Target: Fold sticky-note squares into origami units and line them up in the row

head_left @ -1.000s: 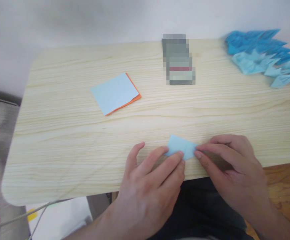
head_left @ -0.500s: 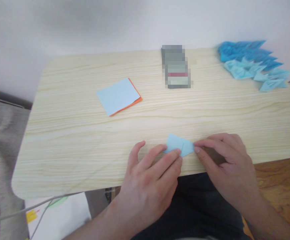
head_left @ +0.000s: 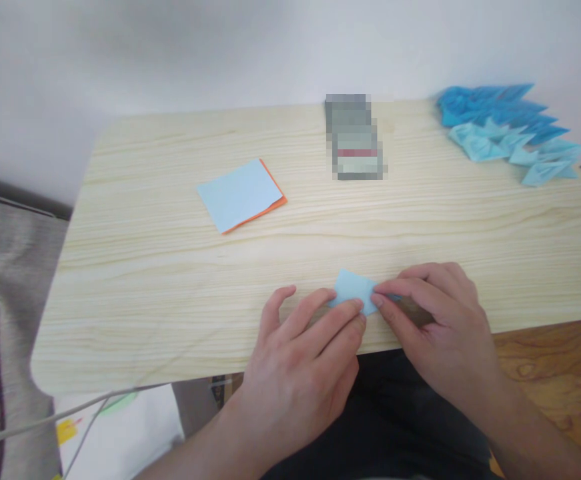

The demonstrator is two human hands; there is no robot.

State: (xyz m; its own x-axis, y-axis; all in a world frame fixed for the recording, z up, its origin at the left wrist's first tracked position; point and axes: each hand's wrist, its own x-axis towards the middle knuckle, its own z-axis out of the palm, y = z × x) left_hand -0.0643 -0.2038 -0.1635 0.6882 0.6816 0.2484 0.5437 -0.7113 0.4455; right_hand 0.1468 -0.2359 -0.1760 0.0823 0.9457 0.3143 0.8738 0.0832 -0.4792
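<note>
Right hand (head_left: 440, 327) has slid inward, closer to the left hand (head_left: 303, 360)

Folded light-blue paper (head_left: 354, 288) lies near the front edge of a wood-grain table (head_left: 145, 267), between both hands. Left of it, the left hand is spread open, fingertips pressing its left and lower edges. The right hand's thumb and forefinger pinch it from the right.

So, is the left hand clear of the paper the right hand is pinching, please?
No, the left hand has fingertips resting on that paper.
</note>
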